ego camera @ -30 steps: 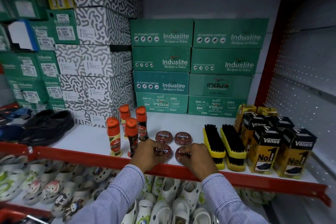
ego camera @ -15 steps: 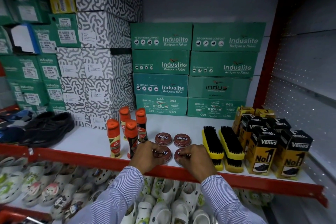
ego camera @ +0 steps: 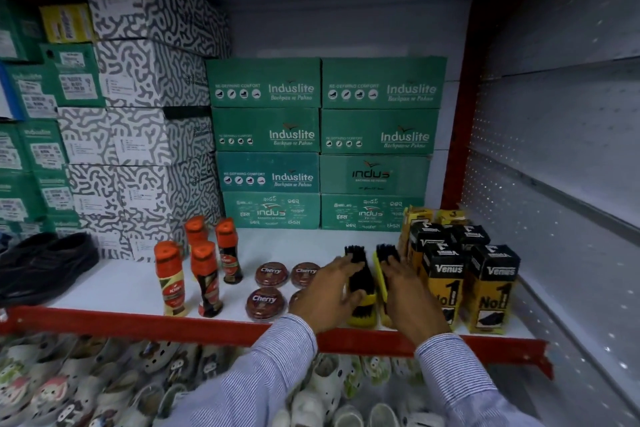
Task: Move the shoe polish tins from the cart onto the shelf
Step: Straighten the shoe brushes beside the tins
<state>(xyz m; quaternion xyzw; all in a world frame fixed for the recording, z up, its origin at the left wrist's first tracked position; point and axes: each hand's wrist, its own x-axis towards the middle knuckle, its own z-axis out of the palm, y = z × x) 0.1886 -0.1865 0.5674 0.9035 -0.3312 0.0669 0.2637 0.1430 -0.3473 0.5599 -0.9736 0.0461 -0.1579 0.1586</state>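
- The left hand [ego camera: 332, 291] is lying loosely open, fingers spread, over the left brush [ego camera: 360, 291]; it is resting on the bristles, not gripping.
- The right hand [ego camera: 407, 291] is lying flat and open on the right brush [ego camera: 382, 274], palm down, fingers pointing to the back of the shelf [ego camera: 298, 246]; it is not closing on anything either.
- Both hands are sitting on the brushes, not on the tins, so the step looks like tidying the row beside them.
- Three tins are showing plainly: front tin [ego camera: 266, 303], back left tin [ego camera: 272, 274], back right tin [ego camera: 304, 274]. A fourth is mostly hiding under the left wrist.
- The tins are sitting on the shelf between the polish bottles [ego camera: 204, 274] and the brushes, near the red front edge [ego camera: 138, 321].
- To do this well, I would be pushing the brushes straight and gently, keeping the left wrist lifted so it is not knocking the hidden tin forward.
- The yellow boxes [ego camera: 446, 284] are standing just beside the right hand; a hard push could be tipping them.
- The cart is not in view.
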